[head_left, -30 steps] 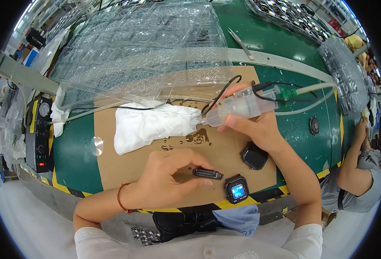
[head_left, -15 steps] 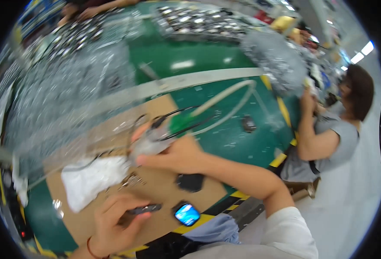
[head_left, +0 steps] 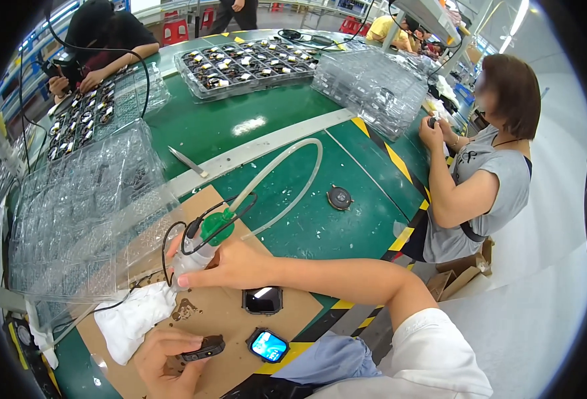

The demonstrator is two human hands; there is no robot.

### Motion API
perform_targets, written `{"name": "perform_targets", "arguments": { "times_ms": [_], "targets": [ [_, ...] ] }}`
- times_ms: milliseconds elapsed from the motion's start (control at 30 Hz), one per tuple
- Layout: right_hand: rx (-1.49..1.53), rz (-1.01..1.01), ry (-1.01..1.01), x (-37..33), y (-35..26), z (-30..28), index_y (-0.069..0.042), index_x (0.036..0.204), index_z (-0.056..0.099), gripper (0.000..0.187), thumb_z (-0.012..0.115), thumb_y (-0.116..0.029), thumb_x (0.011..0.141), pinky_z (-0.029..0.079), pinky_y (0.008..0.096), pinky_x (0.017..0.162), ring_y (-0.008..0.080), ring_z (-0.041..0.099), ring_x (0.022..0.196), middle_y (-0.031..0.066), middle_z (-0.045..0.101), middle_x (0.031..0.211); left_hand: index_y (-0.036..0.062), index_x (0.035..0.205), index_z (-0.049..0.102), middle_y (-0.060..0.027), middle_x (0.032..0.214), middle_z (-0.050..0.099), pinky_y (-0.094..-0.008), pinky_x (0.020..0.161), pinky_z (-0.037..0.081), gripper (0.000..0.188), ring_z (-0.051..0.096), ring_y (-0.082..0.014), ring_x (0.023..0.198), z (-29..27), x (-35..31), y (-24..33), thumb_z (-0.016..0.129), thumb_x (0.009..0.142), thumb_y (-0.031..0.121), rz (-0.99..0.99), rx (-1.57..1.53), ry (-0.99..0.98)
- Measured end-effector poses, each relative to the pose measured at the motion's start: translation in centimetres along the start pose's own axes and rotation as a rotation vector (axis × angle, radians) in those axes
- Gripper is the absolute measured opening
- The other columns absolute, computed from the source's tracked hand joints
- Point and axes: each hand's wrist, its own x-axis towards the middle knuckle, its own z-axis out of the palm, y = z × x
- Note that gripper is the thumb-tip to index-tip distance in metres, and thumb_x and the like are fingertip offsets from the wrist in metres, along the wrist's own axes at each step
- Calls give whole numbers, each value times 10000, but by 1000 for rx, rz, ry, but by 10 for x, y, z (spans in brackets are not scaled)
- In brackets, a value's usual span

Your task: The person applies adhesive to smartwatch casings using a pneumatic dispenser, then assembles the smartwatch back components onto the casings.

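Dark watch body (head_left: 203, 348), pinched as before between thumb and fingers of left hand (head_left: 162, 356), above brown board (head_left: 225, 326); lit watch (head_left: 268, 346), near; black-screened watch (head_left: 262, 300), farther up; white cloth (head_left: 134, 318); green-capped bottle (head_left: 197, 258) in right hand (head_left: 233, 267), fingers wrapped around; right of green counter (head_left: 287, 183), grey-shirted co-worker (head_left: 476, 179), head now in view, unlike a second ago

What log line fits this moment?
left hand: holds black device | right hand: holds translucent bottle | nearby: white cloth, lit watch, dark watch

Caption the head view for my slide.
Left fingers pinch a small black device; right fingers grip a green-capped translucent barrel.
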Motion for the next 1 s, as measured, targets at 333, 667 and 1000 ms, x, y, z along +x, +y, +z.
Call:
{"name": "perform_targets", "arguments": {
  "times_ms": [333,667,1000],
  "targets": [
    [87,-72,-5,0,0,3,-54,980,499,341,701,-137,718,463,255,686,100,532,829,25,548,893,15,887,462,-102,865,507,-295,786,448,304,553,-187,832,5,-7,1,638,658,-77,-171,-248,81],
    [64,-33,21,-1,7,3,-40,978,515,342,702,-162,719,466,268,661,109,548,787,42,568,870,9,970,488,-63,871,428,-278,818,457,391,529,-147,801,4,-12,4,626,619,-92,-224,-183,122],
    [-22,-97,55,-1,8,4,-46,976,523,328,699,-152,720,471,262,669,100,551,782,46,576,866,20,871,563,-45,821,434,-240,719,428,303,496,-129,764,0,-11,3,616,593,-89,-186,-65,80]
  ]
}}
